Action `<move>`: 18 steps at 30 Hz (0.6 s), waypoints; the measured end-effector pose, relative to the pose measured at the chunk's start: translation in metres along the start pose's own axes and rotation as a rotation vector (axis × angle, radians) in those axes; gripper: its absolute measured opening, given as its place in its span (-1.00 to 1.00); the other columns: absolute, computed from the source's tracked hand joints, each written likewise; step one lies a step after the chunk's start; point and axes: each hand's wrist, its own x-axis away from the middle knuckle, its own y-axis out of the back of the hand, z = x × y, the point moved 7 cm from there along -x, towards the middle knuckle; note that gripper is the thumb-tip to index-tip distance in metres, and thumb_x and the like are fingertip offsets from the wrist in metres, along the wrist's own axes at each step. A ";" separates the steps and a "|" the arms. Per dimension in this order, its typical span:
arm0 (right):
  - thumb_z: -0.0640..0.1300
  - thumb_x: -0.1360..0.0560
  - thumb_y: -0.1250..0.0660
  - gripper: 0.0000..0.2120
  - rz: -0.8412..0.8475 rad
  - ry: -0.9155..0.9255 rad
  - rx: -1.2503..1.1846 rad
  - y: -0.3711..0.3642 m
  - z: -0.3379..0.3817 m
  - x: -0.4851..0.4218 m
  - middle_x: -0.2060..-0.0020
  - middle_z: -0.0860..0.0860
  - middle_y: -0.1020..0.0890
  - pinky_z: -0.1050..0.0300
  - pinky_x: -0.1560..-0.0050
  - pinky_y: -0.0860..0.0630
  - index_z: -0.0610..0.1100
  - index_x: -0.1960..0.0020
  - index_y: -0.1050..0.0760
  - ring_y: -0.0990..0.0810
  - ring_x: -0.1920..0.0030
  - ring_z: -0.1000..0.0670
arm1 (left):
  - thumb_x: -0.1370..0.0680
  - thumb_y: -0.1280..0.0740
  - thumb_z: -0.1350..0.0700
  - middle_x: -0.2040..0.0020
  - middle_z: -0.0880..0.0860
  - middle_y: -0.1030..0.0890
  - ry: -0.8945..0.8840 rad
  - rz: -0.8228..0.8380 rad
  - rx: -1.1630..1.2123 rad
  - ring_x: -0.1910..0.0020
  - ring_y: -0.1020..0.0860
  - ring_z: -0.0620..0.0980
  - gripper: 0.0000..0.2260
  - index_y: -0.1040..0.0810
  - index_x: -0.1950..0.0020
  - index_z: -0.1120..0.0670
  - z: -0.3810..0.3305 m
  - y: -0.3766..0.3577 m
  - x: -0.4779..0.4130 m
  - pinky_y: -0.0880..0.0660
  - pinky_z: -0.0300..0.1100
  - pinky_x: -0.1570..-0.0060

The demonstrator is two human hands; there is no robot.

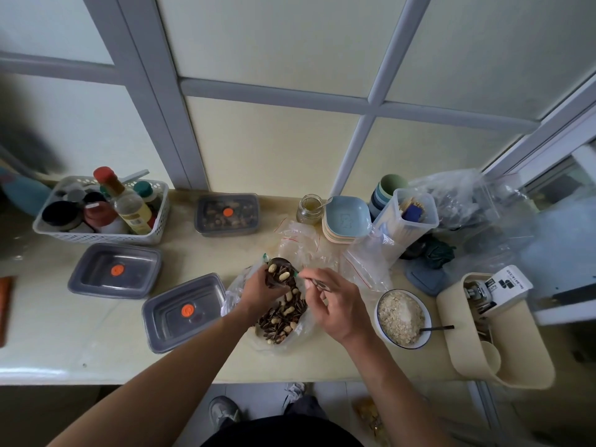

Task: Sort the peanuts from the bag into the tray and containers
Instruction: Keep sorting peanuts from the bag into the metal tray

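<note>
Crowding the right hand's point(335, 301) outer side, a bowl of oats point(403, 314) stands on the surface point(96, 343). Crumpled clear bags point(303, 240) lie just beyond both hands. The right hand pinches the handle of a metal spoon point(280, 271). The left hand point(259, 288) grips the rim of the open bag point(230, 296), which lies between the two hands. Peanuts point(285, 276), pale in their shells, sit on the spoon and lie mixed with dark striped seeds in the bag. Left of the left hand sits a grey lidded near container point(183, 312); a second container point(116, 271) is farther left, and their contents are unclear. Well beyond the left hand, a third container point(227, 214) holds a dark mix.
</note>
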 end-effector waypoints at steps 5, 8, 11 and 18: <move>-0.14 -0.65 -0.22 -0.84 -0.038 0.017 0.017 0.001 0.004 -0.002 0.12 -0.06 -0.65 0.02 0.33 -0.59 -0.11 -0.15 -0.54 -0.58 0.31 0.00 | -0.42 -0.57 0.10 0.06 -0.02 -0.62 -0.047 -0.077 -0.168 0.10 -0.56 -0.02 -0.61 -0.48 -0.14 0.07 -0.007 0.004 -0.001 -0.40 -0.18 0.14; -0.16 -0.65 -0.24 -0.88 -0.052 0.037 0.019 0.001 0.007 -0.004 0.16 -0.07 -0.65 0.03 0.35 -0.58 -0.11 -0.14 -0.53 -0.58 0.34 0.00 | -0.46 -0.52 0.17 0.03 0.03 -0.63 -0.079 -0.080 -0.288 0.04 -0.59 0.05 -0.64 -0.46 -0.17 0.09 -0.011 0.002 0.000 -0.41 -0.17 0.10; -0.17 -0.66 -0.24 -0.87 -0.073 0.060 0.047 0.003 0.008 -0.006 0.16 -0.08 -0.65 0.07 0.31 -0.58 -0.14 -0.14 -0.54 -0.59 0.32 -0.03 | -0.45 -0.55 0.09 0.01 0.04 -0.64 -0.104 -0.068 -0.280 0.05 -0.59 0.05 -0.59 -0.48 -0.21 0.10 -0.013 -0.003 0.000 -0.42 -0.18 0.11; -0.16 -0.67 -0.23 -0.86 -0.022 0.063 0.099 -0.001 0.007 -0.001 0.19 -0.06 -0.60 0.05 0.30 -0.55 -0.09 -0.18 -0.53 -0.56 0.31 -0.05 | -0.42 -0.57 0.09 0.07 0.00 -0.64 -0.068 -0.054 -0.152 0.11 -0.60 0.00 -0.60 -0.49 -0.16 0.10 -0.013 -0.010 0.002 -0.42 -0.23 0.18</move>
